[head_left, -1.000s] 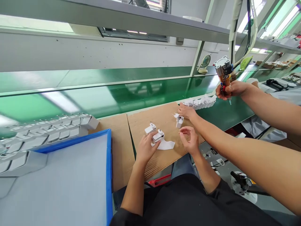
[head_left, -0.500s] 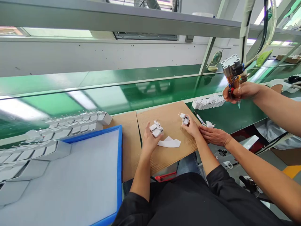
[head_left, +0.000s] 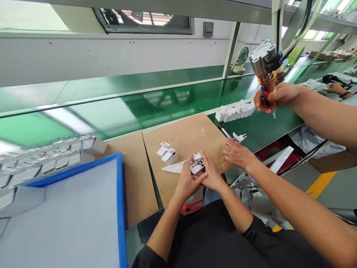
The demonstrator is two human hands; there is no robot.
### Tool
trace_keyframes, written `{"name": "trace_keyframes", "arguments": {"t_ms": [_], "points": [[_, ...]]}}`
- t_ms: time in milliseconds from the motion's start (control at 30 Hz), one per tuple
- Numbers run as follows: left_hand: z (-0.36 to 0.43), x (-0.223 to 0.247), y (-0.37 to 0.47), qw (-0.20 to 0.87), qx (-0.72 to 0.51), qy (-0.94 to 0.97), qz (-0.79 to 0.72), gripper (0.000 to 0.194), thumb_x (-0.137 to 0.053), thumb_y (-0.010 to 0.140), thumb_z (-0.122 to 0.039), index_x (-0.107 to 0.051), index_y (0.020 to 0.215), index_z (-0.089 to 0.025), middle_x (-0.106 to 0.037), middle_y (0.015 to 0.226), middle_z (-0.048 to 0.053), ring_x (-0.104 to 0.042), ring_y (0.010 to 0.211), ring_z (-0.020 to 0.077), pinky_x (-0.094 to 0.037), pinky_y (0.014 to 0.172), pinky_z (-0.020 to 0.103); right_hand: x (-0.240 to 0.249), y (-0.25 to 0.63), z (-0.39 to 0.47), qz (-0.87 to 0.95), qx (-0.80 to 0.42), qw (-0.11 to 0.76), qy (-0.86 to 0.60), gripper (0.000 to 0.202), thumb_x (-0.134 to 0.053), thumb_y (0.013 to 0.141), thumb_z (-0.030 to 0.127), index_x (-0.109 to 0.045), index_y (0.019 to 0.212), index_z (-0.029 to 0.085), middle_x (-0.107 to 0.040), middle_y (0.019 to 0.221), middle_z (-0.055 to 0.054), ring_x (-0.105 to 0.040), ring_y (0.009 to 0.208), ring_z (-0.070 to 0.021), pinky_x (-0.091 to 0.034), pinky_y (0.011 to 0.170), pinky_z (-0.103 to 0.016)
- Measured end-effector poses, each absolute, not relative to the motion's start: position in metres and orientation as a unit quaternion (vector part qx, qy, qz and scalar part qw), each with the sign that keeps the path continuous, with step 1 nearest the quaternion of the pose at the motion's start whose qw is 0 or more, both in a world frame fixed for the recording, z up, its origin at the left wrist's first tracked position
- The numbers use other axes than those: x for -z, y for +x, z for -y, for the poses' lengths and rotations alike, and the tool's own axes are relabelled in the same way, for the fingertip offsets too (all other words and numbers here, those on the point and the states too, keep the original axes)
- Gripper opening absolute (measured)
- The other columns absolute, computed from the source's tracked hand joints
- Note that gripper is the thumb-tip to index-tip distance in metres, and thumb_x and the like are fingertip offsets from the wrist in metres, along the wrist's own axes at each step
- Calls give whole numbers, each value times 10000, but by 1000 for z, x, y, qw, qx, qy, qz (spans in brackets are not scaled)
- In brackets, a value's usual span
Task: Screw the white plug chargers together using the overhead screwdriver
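Note:
My left hand (head_left: 188, 178) and my right hand (head_left: 211, 173) are closed together round a small white adapter housing (head_left: 197, 168). Its top is uncovered, showing dark parts inside, and a white plug piece with pins (head_left: 197, 156) sits at its far edge. Left of my hands, a second white adapter (head_left: 169, 155) rests on the cardboard sheet (head_left: 185, 133), a plug piece lying across its top. A sheet of white paper (head_left: 173, 168) lies flat, partly covered by my left hand.
A co-worker's hand (head_left: 275, 97) holds a dispensing gun (head_left: 263, 65) at right; the other (head_left: 237, 152) lies near a white plug (head_left: 239, 138) and pen (head_left: 224, 131). White housings (head_left: 234, 111) stand in a row. At left is a blue-rimmed tray (head_left: 119, 201) with several white boxes (head_left: 67, 158).
My left hand has let go of one adapter, which now stands on the cardboard. It has joined my right hand on the other housing, brought left and nearer. The view has shifted right.

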State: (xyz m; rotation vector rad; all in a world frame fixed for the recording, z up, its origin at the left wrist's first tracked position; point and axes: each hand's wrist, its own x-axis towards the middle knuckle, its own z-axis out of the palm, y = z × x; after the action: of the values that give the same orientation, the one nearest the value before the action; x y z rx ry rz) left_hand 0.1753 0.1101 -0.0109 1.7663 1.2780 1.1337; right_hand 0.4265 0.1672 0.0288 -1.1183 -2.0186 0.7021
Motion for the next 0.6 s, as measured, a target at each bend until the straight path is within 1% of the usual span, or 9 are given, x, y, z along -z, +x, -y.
{"name": "trace_keyframes", "arguments": {"t_ms": [67,100,200,233,300,367,433,500,600], "points": [[-112,9,172,379,-422,658,-496,782,-725,823,-387,-342,1481,-209,-559,1384,163,-589,1236,277,-458,1076,458,-43,445,-170,796,-283,336,-415,202,-694,828,287,-703,1020,349,-701,1057,-7,-627,1161,-217,-397,1187,-503],[-111,8,169,399,-421,645,-498,783,-715,832,-375,-327,1493,-216,-590,1348,151,-613,1200,264,-472,1057,446,-48,450,-170,804,-280,327,-410,232,-667,845,262,-699,1054,357,-696,1121,2,-599,1231,-216,-346,1224,-505],[-108,3,163,431,-415,626,-500,800,-706,843,-363,-291,1515,-228,-649,1264,122,-650,1135,241,-493,1016,423,-56,450,-165,819,-232,319,-418,357,-516,933,198,-647,1212,379,-619,1338,22,-414,1447,-228,-87,1297,-547],[-106,2,163,432,-412,627,-501,793,-705,844,-361,-298,1511,-227,-655,1256,120,-652,1133,240,-494,1012,421,-55,446,-164,818,-219,324,-422,365,-484,953,198,-641,1226,382,-606,1357,20,-378,1471,-239,-43,1294,-562],[-105,1,162,427,-407,631,-504,763,-696,850,-358,-319,1500,-225,-665,1240,118,-654,1130,239,-495,1002,419,-50,437,-163,801,-232,347,-430,299,-513,962,257,-663,1191,376,-630,1309,1,-395,1454,-265,-127,1277,-570],[-104,0,163,416,-412,634,-505,748,-687,858,-363,-322,1497,-223,-674,1224,119,-660,1122,237,-498,990,414,-41,422,-161,765,-280,376,-442,242,-597,933,355,-681,1159,352,-658,1225,-27,-459,1391,-282,-324,1203,-538],[-104,0,164,408,-421,636,-501,743,-679,867,-374,-316,1498,-226,-684,1207,116,-671,1105,232,-506,974,404,-29,400,-155,731,-318,393,-458,304,-649,898,438,-673,1178,323,-670,1162,-46,-535,1292,-279,-471,1069,-480],[-104,0,164,405,-426,639,-496,731,-673,874,-376,-317,1496,-228,-692,1196,112,-683,1087,227,-512,963,395,-18,373,-143,714,-332,399,-469,398,-654,884,488,-641,1232,294,-678,1125,-52,-606,1154,-254,-538,937,-421],[-104,-2,164,399,-422,644,-499,725,-678,873,-368,-326,1490,-226,-698,1198,112,-683,1097,227,-510,973,396,-7,337,-125,685,-349,414,-487,490,-630,892,519,-590,1294,242,-686,1097,-59,-644,949,-193,-543,789,-334]]}}
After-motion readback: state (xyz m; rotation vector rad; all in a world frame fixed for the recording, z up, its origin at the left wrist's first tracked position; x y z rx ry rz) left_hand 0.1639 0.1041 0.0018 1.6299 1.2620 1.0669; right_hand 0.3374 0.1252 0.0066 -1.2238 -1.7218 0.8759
